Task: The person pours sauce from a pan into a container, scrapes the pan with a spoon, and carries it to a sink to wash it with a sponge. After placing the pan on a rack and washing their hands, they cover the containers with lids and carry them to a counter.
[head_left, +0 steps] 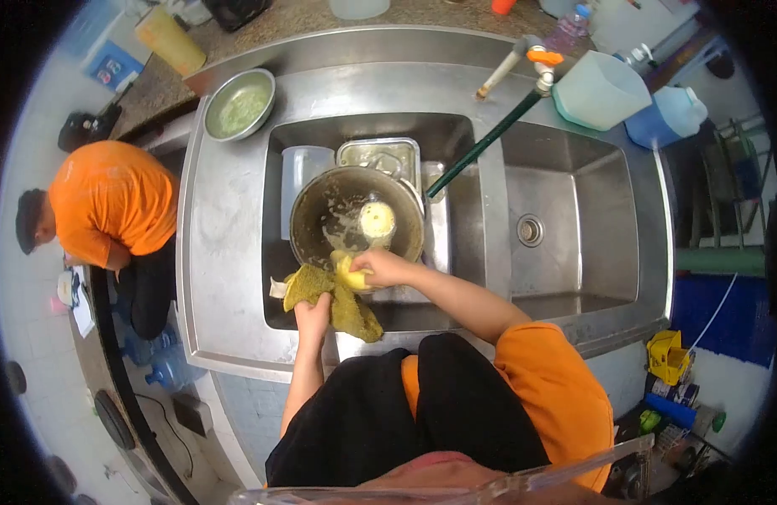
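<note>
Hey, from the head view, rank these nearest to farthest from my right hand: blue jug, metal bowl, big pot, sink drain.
From your right hand:
1. Big pot, right beside it.
2. Sink drain, to the right.
3. Metal bowl, ahead, left.
4. Blue jug, ahead, far right.

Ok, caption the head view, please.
Left hand grips a greenish cloth, right hand something yellow, near a pot in the sink.

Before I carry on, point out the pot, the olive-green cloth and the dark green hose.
Pot (315, 215): head view, on its inner wall.
Olive-green cloth (346, 310): head view, on its hanging part.
Dark green hose (484, 146): head view, mid-length.
</note>
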Available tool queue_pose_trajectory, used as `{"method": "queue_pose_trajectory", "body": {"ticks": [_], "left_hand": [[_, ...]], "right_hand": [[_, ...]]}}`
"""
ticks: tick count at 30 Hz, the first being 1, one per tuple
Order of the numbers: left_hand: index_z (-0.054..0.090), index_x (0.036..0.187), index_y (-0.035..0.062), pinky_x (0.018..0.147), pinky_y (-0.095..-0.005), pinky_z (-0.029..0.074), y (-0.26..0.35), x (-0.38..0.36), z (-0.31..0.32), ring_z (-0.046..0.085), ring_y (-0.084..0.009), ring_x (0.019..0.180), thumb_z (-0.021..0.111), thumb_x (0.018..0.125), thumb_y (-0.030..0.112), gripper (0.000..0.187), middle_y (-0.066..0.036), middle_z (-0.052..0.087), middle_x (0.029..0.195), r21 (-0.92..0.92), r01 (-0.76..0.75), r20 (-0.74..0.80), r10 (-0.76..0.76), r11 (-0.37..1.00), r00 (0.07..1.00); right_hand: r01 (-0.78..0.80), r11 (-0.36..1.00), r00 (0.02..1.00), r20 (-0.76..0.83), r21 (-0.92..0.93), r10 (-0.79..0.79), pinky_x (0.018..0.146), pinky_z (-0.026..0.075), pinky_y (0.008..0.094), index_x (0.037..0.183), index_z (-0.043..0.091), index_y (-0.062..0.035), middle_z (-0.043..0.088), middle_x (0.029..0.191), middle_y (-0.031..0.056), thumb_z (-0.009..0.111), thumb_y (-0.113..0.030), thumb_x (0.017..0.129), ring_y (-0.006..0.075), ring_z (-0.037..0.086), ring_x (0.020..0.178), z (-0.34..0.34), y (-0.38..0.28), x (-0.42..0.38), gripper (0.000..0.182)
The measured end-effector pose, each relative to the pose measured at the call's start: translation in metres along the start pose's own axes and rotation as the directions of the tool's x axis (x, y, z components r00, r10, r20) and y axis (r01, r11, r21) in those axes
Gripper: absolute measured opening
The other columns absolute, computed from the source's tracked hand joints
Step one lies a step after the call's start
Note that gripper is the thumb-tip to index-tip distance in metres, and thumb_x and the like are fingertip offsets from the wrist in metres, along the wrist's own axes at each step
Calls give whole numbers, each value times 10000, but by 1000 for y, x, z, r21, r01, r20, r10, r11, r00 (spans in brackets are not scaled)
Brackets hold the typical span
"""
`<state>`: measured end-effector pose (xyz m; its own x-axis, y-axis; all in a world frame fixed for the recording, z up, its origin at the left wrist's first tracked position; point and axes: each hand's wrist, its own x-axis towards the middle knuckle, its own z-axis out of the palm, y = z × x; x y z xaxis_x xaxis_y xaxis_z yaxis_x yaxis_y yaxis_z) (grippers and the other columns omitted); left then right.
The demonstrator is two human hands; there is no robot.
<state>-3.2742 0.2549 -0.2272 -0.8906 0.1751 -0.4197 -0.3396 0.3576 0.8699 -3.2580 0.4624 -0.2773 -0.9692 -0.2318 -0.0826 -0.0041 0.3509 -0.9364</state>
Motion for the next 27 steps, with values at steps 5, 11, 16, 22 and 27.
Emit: {"method": "queue_pose_trajectory", "body": {"ticks": [5, 11, 16, 22, 27], "left_hand": [[588, 897, -63, 662, -289, 449, 5, -3, -2, 584, -178, 756, 557, 745, 106, 229, -100, 616, 838, 59, 39, -25, -38, 997, 999], [586, 913, -79, 679, -300, 445, 0, 3, -10, 582, -190, 767, 567, 731, 116, 267, -121, 617, 857, 80, 38, 1, -38, 996, 999], [577, 916, -88, 701, -305, 446, -7, 5, -6, 584, -206, 787, 573, 718, 110, 279, -133, 615, 865, 127, 62, -47, -56, 990, 997], [569, 918, -87, 714, -308, 448, -12, 7, -2, 587, -218, 799, 574, 709, 100, 280, -143, 613, 867, 140, 19, -68, -10, 990, 998], [569, 919, -83, 718, -304, 451, 16, -6, 2, 589, -209, 808, 567, 713, 92, 271, -131, 613, 877, 149, 78, -37, -73, 986, 997]], "right_hand": [[-181, 895, 948, 171, -408, 269, 749, 458, 370, 895, 635, -21, 625, 851, 171, 565, 10, 605, 310, 592, 831, -91, -33, -56, 300], [-320, 897, 810, -579, -306, 91, 712, 461, 299, 920, 627, -21, 641, 842, 104, 571, -29, 640, 177, 599, 783, -271, -110, -165, 285], [-604, 545, 459, -813, -581, -359, 723, 474, 345, 913, 627, -11, 627, 835, 174, 518, -6, 680, 296, 615, 776, -421, -139, -206, 258], [-316, 536, 551, -611, -783, -568, 810, 419, 405, 889, 616, -5, 606, 910, 183, 566, -143, 737, 338, 543, 928, -414, -133, -94, 212], [-383, 393, 362, -527, -836, -769, 627, 379, 414, 591, 554, -65, 533, 613, 106, 643, -236, 724, 287, 513, 644, -367, -78, -29, 233]]}}
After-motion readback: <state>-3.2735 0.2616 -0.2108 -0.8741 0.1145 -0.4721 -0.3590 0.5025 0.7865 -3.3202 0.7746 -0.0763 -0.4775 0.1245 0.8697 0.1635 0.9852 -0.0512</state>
